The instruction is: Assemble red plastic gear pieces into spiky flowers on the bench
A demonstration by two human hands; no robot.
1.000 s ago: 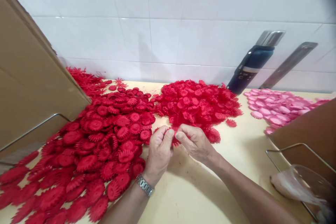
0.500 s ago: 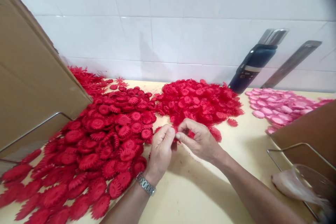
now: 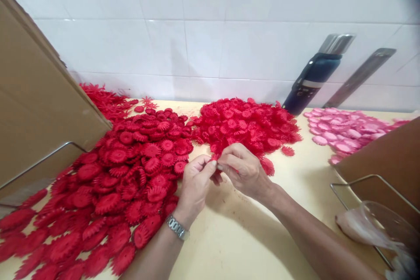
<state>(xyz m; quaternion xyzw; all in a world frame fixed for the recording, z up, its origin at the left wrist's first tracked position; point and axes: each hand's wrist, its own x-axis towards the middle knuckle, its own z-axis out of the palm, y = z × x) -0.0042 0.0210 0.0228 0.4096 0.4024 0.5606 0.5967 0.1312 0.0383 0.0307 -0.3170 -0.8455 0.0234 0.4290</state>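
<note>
Between my two hands is a small red flower piece (image 3: pixel 215 156), mostly covered by the fingers. My left hand (image 3: pixel 197 181), with a metal watch on the wrist, pinches it between thumb and fingers. From the other side, my right hand (image 3: pixel 241 169) meets it with thumb and forefinger closed on its edge. Left of the hands spreads a big heap of dark red notched flower discs (image 3: pixel 131 166). Just beyond the fingertips is a second heap of brighter red fringed flower pieces (image 3: pixel 246 122).
Cardboard boxes stand at left (image 3: pixel 39 87) and right (image 3: pixel 383 175), each with a bent wire. A clear plastic cup (image 3: pixel 377 223) hangs by the right one. Pink discs (image 3: pixel 348 129), a dark blue bottle (image 3: pixel 313 78) and a metal strip (image 3: pixel 361 76) are near the tiled wall.
My right hand has turned a little and its fingers have curled further over the red flower piece. Both hands stay together in the same place; the view shifts slightly.
</note>
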